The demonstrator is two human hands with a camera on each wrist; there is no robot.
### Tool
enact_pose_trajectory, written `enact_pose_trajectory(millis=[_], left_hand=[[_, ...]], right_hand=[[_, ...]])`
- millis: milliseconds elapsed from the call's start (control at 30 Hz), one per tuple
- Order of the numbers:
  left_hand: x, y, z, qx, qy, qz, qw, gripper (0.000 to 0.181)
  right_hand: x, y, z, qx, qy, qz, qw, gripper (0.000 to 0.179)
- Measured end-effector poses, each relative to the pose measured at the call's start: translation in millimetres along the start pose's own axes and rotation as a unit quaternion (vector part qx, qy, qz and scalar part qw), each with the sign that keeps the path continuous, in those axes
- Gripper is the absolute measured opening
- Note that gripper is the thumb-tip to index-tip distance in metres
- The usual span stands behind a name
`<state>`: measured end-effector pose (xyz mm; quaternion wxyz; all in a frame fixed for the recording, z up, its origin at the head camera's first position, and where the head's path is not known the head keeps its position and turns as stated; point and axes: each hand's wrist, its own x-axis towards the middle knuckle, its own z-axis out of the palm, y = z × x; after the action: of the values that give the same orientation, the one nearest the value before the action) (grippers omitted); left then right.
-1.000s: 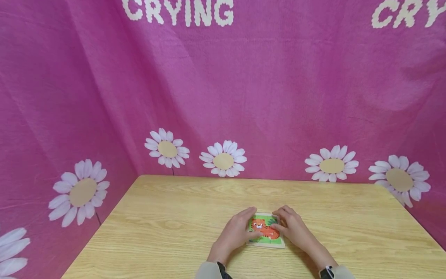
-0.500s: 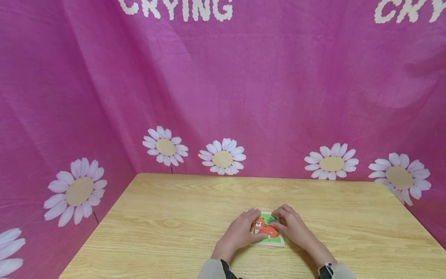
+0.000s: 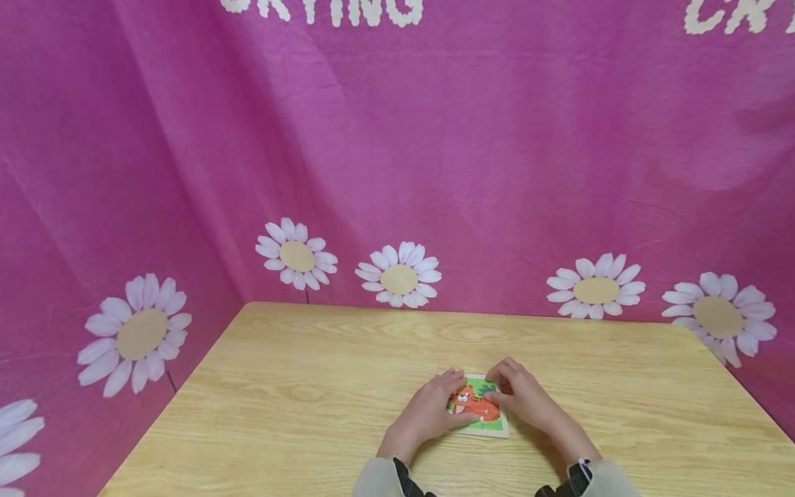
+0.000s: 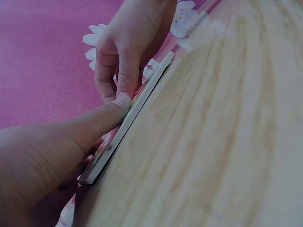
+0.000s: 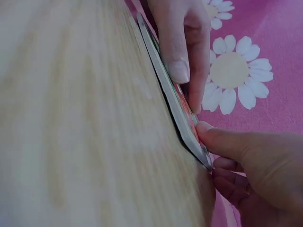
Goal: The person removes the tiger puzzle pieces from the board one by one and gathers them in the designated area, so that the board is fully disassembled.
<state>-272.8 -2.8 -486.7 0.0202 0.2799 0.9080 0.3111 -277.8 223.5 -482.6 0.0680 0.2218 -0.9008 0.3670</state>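
Near side first: left sleeve (image 3: 377, 478) and right sleeve (image 3: 611, 481) come in from the bottom, dark wrist straps (image 3: 574, 480) at the cuffs. Table's near edge is out of view.

Left hand (image 3: 425, 407): part-curled, thumb out over the face of the tiger board (image 3: 483, 408), fingers round its left side. Right hand (image 3: 524, 393): tighter, pinching the right side toward the far right corner, thumb on the face, fingers at the edge.

Board sits between the hands on the table (image 3: 298, 400), roughly midway between the table's left and right edges, well short of the far edge. Pale rim (image 4: 132, 116), orange tiger on green. Dark line under the rim in both wrist views; can't tell if it's shadow or a slight lift.

Handling, my read: thin, light, stiff, probably wood. Face likely smooth, so a bit slippery; not very fragile. If the picture is loose pieces, keep it level. Best hold is the rim, opposite sides, thumbs light on top.

Far: magenta cloth (image 3: 497, 152) hangs behind the table's far edge, daisies (image 3: 397, 279) low, white lettering (image 3: 363, 12) cut off up top.
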Motion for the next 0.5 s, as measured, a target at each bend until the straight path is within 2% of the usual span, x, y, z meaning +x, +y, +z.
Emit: enact_pose_trajectory(millis=[200, 333, 500], left_hand=[[0.7, 2.7, -0.1, -0.008, 0.0, -0.003, 1.0, 0.068], [1.3, 2.3, 0.3, -0.009, 0.009, 0.0, 0.9999, 0.068], [0.4, 1.8, 1.5, -0.009, 0.011, 0.001, 0.9999, 0.068]], right_hand=[[1.5, 3.5, -3.8, 0.002, -0.011, -0.022, 0.9997, 0.017], [4.0, 1.6, -4.5, -0.002, -0.02, -0.011, 0.9997, 0.015], [4.7, 2.0, -4.5, -0.007, -0.032, -0.017, 0.9993, 0.016]])
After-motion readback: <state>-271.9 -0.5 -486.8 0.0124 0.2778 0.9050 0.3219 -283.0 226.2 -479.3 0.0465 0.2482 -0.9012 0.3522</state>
